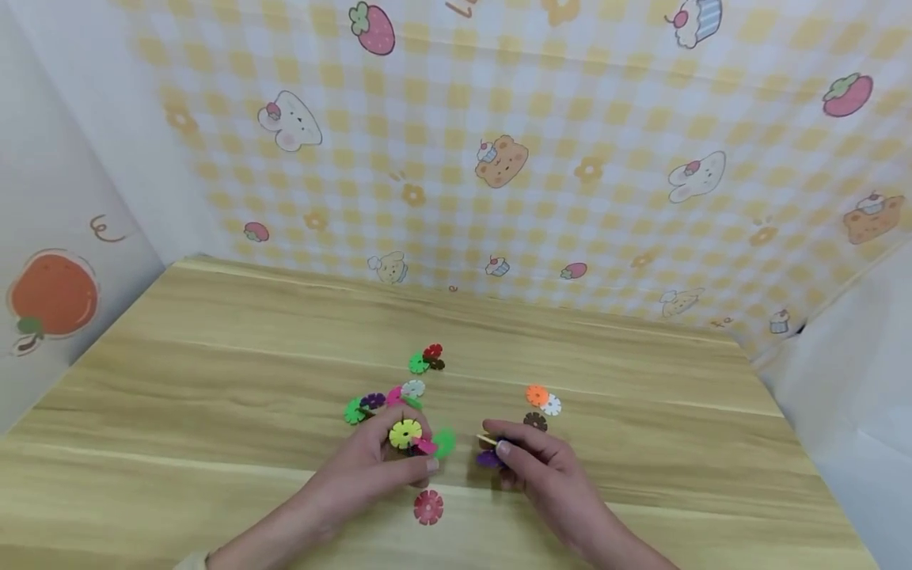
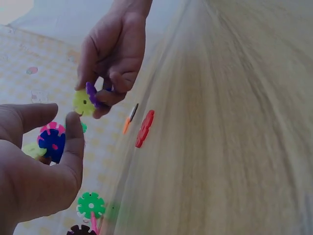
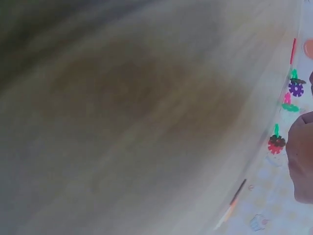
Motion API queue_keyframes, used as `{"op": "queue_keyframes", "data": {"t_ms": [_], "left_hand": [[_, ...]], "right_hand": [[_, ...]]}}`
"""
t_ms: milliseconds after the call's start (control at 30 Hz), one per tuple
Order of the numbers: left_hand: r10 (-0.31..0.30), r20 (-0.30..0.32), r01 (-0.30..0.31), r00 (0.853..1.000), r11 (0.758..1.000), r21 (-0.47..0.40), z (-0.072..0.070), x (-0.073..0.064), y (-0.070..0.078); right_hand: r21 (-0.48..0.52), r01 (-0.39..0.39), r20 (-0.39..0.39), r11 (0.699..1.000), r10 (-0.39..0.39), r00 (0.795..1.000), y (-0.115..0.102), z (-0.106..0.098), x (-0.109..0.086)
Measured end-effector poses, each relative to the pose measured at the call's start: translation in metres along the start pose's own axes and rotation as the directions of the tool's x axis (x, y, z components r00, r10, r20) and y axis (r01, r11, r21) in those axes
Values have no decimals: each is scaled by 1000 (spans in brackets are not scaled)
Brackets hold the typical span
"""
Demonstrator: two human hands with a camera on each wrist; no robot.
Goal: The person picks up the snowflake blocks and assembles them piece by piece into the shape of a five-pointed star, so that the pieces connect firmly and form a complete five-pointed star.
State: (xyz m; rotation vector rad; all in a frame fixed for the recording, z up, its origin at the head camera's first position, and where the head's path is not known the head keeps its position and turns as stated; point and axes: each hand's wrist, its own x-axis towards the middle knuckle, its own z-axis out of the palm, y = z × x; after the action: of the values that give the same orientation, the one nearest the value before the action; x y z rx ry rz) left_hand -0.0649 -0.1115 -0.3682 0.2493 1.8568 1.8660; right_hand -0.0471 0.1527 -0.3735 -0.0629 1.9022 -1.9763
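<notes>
My left hand (image 1: 378, 463) holds a cluster of joined plastic snowflake discs between thumb and fingers. A yellow disc (image 1: 405, 434), a pink disc (image 1: 425, 446) and a green disc (image 1: 445, 442) stick out of it. A dark blue disc (image 2: 52, 145) of that cluster shows in the left wrist view. Across a small gap, my right hand (image 1: 545, 463) pinches a yellow disc (image 2: 84, 102) seen edge-on from the head, with a purple disc (image 1: 489, 458) joined to it. Below the left fingers, a pinkish-red disc (image 1: 428, 507) lies flat on the table.
Beyond the left hand lie loose discs, among them a dark purple one (image 1: 373, 401), a green one (image 1: 354, 411) and a pale one (image 1: 413, 388). Farther back sits a red disc (image 1: 433, 351) with others. An orange disc (image 1: 537, 396) and a brown disc (image 1: 535, 421) lie past the right hand.
</notes>
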Motion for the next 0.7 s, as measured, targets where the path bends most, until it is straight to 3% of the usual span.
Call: {"op": "queue_keyframes", "data": {"t_ms": [133, 300, 567, 700], "left_hand": [[-31, -54, 31, 998, 999, 16, 5, 1, 1], [-29, -73, 29, 997, 1000, -8, 8, 2, 3], [7, -27, -8, 1000, 999, -40, 8, 2, 3], [51, -8, -51, 999, 999, 16, 9, 0, 2]], "right_hand": [[-82, 19, -55, 996, -24, 998, -3, 6, -3], [-97, 81, -29, 992, -84, 996, -7, 11, -6], [-237, 63, -72, 969, -83, 994, -10, 16, -6], [-306, 81, -61, 949, -105, 993, -10, 17, -9]]}}
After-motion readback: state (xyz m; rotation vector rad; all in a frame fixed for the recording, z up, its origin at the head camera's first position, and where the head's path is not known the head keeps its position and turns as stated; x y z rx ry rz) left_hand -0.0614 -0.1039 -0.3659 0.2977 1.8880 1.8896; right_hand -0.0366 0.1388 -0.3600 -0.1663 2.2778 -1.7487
